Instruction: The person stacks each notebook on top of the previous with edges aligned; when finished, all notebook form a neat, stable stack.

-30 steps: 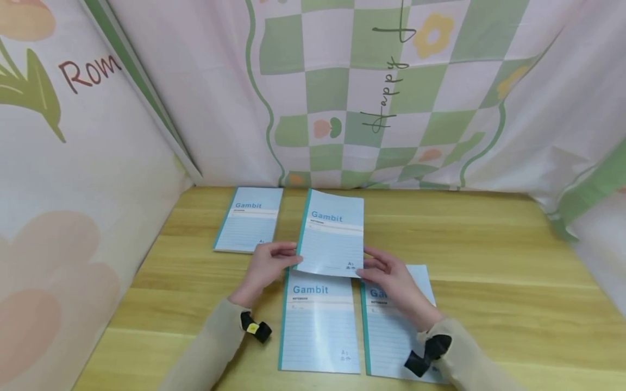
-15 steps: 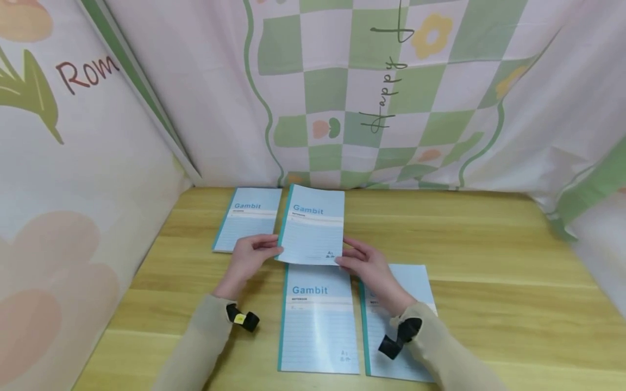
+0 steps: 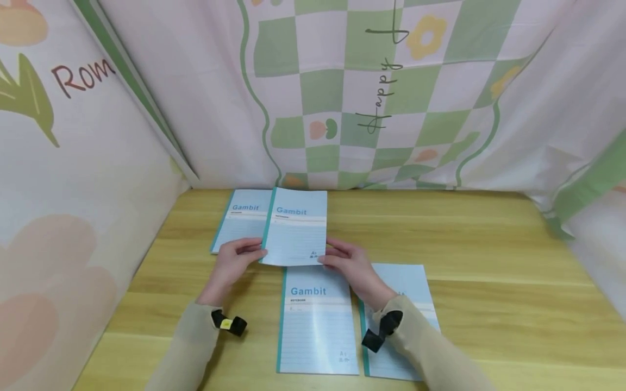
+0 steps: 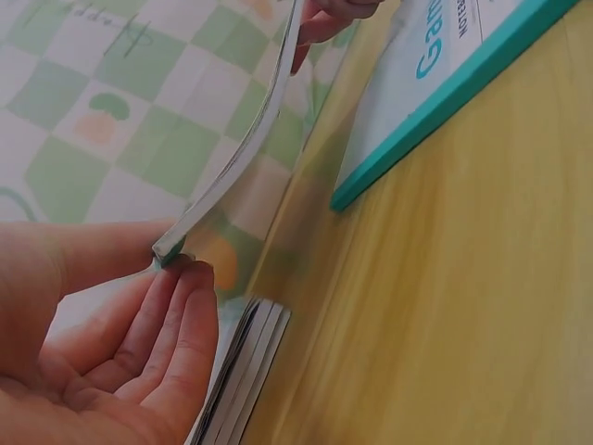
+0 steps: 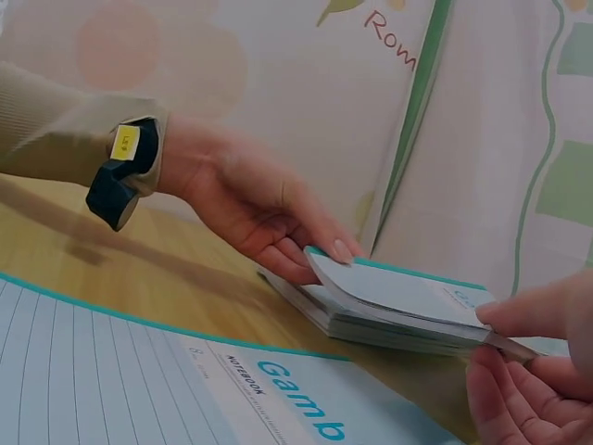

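Between both hands a light-blue "Gambit" notebook [image 3: 295, 231] is held above the table, bending slightly. My left hand [image 3: 235, 266] pinches its teal spine near the lower left corner, thumb on top and fingers underneath. At the lower right corner my right hand [image 3: 354, 271] pinches it the same way. Partly under the held notebook, at the back left, lies a stack of notebooks [image 3: 242, 222]; the left wrist view shows the page edges of the stack [image 4: 243, 371]. A gap separates the held one from the stack in that view.
Two more notebooks lie at the front: a middle notebook [image 3: 318, 326] and a right notebook [image 3: 398, 347], the latter partly covered by my right forearm. The wooden table [image 3: 489, 293] ends at a printed curtain [image 3: 323, 92] behind and a curtain [image 3: 88, 179] on the left.
Both hands have carried the held notebook leftward, from above the table's middle to where it overlaps the back-left stack. The two front notebooks have stayed in place.
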Demonstrator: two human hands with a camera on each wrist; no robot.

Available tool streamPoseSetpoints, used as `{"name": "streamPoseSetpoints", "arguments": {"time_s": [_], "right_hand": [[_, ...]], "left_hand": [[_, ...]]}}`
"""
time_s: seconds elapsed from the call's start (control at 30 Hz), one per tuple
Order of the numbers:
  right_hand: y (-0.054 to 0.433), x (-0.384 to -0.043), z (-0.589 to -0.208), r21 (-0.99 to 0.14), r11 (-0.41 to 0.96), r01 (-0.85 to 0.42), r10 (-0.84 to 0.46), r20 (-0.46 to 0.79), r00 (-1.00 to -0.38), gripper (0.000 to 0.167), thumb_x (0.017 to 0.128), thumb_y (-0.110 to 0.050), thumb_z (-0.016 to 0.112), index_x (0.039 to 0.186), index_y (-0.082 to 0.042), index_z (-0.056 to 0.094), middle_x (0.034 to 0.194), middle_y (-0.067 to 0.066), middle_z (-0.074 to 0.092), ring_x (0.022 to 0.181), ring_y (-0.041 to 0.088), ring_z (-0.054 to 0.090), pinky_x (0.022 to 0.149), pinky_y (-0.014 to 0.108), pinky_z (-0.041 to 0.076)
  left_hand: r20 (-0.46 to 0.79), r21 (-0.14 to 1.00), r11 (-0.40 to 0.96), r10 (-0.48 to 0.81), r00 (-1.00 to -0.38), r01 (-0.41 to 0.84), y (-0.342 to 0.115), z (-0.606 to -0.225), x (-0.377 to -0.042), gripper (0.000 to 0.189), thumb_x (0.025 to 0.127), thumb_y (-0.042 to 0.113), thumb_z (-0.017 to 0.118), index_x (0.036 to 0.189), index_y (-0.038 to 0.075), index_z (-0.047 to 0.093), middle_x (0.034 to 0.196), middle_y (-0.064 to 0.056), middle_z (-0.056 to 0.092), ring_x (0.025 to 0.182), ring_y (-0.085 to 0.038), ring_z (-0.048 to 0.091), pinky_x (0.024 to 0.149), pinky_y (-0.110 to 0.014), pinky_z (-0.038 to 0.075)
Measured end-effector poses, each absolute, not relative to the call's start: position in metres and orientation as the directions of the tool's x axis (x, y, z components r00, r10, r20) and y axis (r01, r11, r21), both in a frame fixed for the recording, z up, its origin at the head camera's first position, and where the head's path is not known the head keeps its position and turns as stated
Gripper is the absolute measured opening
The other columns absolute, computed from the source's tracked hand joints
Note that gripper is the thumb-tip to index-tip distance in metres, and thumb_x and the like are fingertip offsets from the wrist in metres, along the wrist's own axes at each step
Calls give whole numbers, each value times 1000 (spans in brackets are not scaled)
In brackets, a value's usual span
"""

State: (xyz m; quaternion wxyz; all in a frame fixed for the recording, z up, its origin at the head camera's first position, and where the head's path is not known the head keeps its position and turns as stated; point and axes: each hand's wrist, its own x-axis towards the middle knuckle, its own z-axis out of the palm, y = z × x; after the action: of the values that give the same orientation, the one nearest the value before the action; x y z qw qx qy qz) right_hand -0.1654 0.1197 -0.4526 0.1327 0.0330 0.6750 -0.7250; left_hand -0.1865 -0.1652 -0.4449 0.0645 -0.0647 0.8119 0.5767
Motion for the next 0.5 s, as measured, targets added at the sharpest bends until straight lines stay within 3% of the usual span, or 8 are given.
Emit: {"name": "streamPoseSetpoints", "arguments": {"time_s": [0.2,0.5], "right_hand": [[113,-164,-454,-975,-101,197,-215,-172,-961,59,92,-5,72,147,-10,53,137,10,62,121,24,62,96,35,54],[98,-175,-454,-974,-80,213,-186,-195,-963,64,91,-4,74,150,-10,51,127,14,67,115,26,65,94,33,55]], "left_hand": [[-171,929,328,-36,-985,-173,-172,-445,-187,39,91,15,79,128,6,69,119,-11,69,112,-25,63,97,-38,53],[-173,928,328,-38,-984,-176,-185,-442,-193,40,95,19,75,132,5,67,123,-13,67,115,-26,59,100,-41,50]]}}
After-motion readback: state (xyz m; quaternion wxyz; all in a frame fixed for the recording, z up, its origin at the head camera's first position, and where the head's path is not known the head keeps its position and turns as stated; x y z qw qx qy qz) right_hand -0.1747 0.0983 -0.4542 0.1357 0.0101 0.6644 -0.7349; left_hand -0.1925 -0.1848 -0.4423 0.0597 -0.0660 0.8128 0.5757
